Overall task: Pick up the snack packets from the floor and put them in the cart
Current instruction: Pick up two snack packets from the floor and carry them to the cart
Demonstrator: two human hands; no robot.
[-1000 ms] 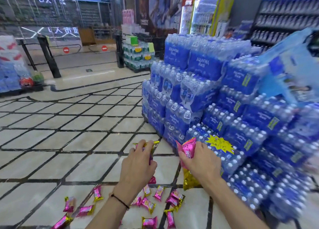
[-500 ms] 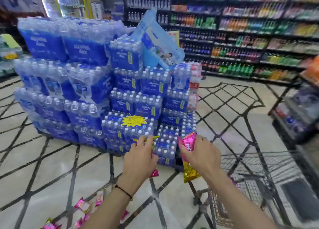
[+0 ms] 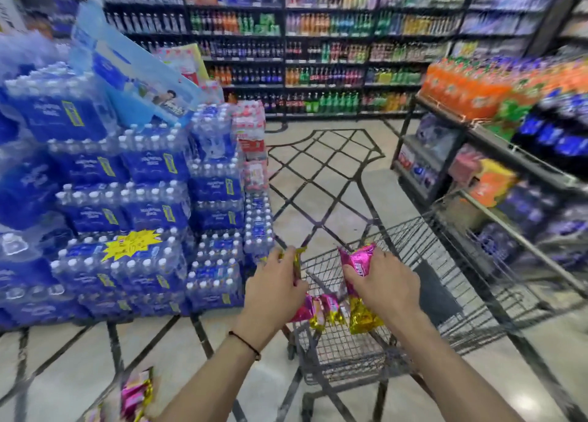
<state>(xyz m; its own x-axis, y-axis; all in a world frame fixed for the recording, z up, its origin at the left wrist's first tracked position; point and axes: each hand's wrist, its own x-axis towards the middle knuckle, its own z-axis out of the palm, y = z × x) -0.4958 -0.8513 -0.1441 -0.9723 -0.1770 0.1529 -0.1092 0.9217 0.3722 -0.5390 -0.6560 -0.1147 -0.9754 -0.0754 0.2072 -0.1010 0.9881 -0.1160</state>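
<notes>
left hand (image 3: 273, 289) grips gold-edged packets (image 3: 297, 259); right hand (image 3: 385, 286) grips pink packets (image 3: 356, 264) above cart (image 3: 413, 232); labels blurred

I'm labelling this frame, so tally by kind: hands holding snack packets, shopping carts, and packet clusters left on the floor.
Hands holding snack packets: 2 (left hand, right hand)
Shopping cart: 1
Packet cluster on the floor: 1
Total: 4
Single packets are too blurred to count.

I see a pale tiled floor (image 3: 305, 198) crossed by dark lines. Stacked water packs (image 3: 127, 182) rise on the left, drink shelves (image 3: 318, 55) line the back wall, and a dark rack (image 3: 496, 146) of soda stands on the right.
</notes>
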